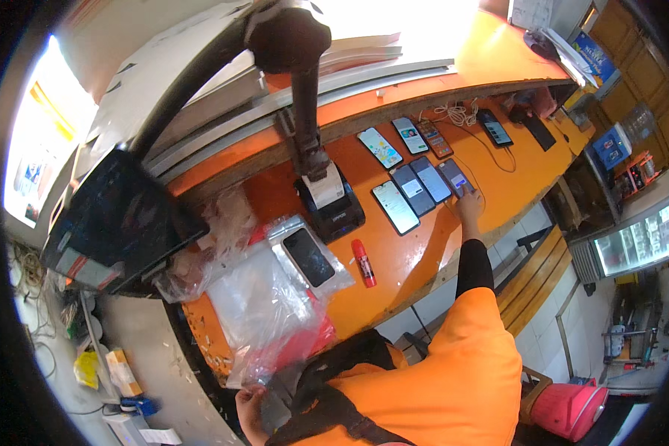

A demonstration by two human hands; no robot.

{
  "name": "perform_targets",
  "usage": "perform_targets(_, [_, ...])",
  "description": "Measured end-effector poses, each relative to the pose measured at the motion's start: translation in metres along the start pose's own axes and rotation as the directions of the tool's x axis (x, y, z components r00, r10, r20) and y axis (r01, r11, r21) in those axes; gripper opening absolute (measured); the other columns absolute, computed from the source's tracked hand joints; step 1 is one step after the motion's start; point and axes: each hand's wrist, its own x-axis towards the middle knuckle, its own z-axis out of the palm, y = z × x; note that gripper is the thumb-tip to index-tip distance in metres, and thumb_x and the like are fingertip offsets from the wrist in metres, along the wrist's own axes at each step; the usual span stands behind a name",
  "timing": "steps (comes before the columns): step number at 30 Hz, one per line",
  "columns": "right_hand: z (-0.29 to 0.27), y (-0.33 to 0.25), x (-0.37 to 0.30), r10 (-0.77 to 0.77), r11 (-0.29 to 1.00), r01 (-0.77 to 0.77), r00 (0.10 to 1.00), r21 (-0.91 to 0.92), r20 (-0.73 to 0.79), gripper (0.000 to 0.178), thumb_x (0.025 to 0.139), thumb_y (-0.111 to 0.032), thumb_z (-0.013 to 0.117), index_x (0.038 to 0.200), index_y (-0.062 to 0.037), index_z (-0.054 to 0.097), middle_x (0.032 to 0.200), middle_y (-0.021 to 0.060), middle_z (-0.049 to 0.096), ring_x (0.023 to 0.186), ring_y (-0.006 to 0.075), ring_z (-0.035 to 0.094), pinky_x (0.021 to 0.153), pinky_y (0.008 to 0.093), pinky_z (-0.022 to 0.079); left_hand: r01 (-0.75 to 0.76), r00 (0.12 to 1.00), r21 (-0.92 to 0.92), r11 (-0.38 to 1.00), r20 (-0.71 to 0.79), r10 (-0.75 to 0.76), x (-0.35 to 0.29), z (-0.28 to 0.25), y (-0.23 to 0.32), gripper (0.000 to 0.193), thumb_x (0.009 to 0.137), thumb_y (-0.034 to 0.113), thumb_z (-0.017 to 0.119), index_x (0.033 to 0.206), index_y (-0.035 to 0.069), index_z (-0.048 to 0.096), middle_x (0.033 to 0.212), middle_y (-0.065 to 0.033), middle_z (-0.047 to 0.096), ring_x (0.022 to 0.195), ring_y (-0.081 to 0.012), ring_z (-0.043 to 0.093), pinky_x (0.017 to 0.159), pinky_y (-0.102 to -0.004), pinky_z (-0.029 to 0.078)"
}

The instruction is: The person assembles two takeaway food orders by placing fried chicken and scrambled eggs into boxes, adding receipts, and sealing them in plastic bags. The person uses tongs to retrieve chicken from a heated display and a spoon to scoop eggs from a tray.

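My right arm reaches forward over the orange counter (431, 253). With fingers stretched out, my right hand (468, 202) touches the lower part of a dark-framed smartphone (454, 177), lit in purple and white. Left of it lie a phone with a pale screen (430, 181), a grey phone (413, 190) and a phone with a white screen (395, 208). Behind this row are three more lit phones, one with a colourful map-like screen (380, 149). Low at the left, my left hand (253, 413) is curled beside clear plastic bags (256, 305); what its fingers hold is hidden.
A red glue stick (364, 263) and a black label printer (334, 212) stand left of the phones. A dark phone (309, 256) lies on a plastic-wrapped white box. A black monitor (115, 215) and jointed arm (305, 97) rise at left. Another phone (495, 128) lies near white cables (457, 114).
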Motion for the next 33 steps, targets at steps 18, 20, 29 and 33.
perform_targets(18, [-0.074, -0.201, -0.297, -0.845, 0.126, -0.297, 0.468, 0.947, 0.259, 0.024, 0.081, -0.006, 0.052, 0.102, 0.0030, 0.057, 0.090, 0.0102, 0.063, 0.081, 0.0155, 0.060, 0.072, 0.0300, 0.049, -0.250, 0.949, -0.277, 0.928, -0.260, 0.178, 0.003, 0.023, 0.057, 0.058, 0.070, 0.016, 0.073, 0.118, 0.000, 0.045, 0.103, -0.0090, 0.057, 0.091, -0.0180, 0.057, 0.078, -0.0312, 0.048])
perform_targets(20, [-0.108, -0.241, -0.385, -0.983, 0.068, -0.177, 0.153, 0.982, 0.096, 0.018, 0.086, -0.017, 0.059, 0.097, -0.0034, 0.060, 0.088, 0.0034, 0.060, 0.079, 0.0105, 0.056, 0.070, 0.0275, 0.047, -0.338, 0.926, -0.011, 0.941, -0.184, 0.330, 0.018, 0.052, 0.066, 0.051, 0.068, 0.013, 0.072, 0.112, -0.001, 0.050, 0.103, -0.0099, 0.057, 0.092, -0.0181, 0.056, 0.082, -0.0316, 0.046])
perform_targets(29, [-0.171, -0.285, -0.448, -0.846, 0.442, -0.894, -0.443, -0.074, 0.298, 0.024, 0.094, -0.020, 0.048, 0.112, -0.0041, 0.053, 0.102, 0.0117, 0.063, 0.091, 0.0224, 0.061, 0.083, 0.0360, 0.050, -0.420, 0.621, 0.014, 0.907, -0.724, 0.299, -0.022, -0.036, 0.005, 0.025, 0.076, 0.006, 0.067, 0.066, 0.008, 0.045, 0.058, 0.0017, 0.047, 0.052, -0.0109, 0.044, 0.049, -0.0286, 0.038])
perform_targets(33, [-0.180, -0.292, -0.473, -0.849, 0.528, -0.681, -0.425, 0.508, 0.314, 0.030, 0.090, -0.025, 0.056, 0.110, -0.0024, 0.053, 0.098, 0.0125, 0.063, 0.087, 0.0249, 0.061, 0.078, 0.0406, 0.049, -0.136, 0.386, 0.713, 0.687, -0.601, 0.700, -0.037, -0.020, -0.001, 0.048, 0.058, 0.013, 0.075, 0.102, 0.004, 0.057, 0.103, -0.0128, 0.052, 0.102, -0.0304, 0.050, 0.090, -0.0363, 0.039])
